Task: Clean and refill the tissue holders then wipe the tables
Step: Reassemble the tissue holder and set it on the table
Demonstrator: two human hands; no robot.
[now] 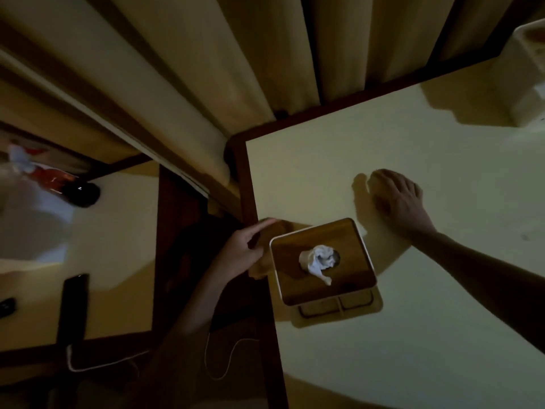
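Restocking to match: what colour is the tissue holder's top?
Brown wood with a white rim, tissue holder, head view.

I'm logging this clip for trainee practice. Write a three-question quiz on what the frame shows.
1. True or false: a tissue sticks up through the hole in the holder lid.
2. Which hand lies flat on the table? A) left hand B) right hand C) neither
3. Fill in: the holder stands near the table's ____ edge, as the camera sees it.

Key
1. True; white tissue pokes out of the lid's middle.
2. B; its palm is down on the top, beyond the holder. The left hand is beside the holder, fingers relaxed, holding nothing.
3. Left.
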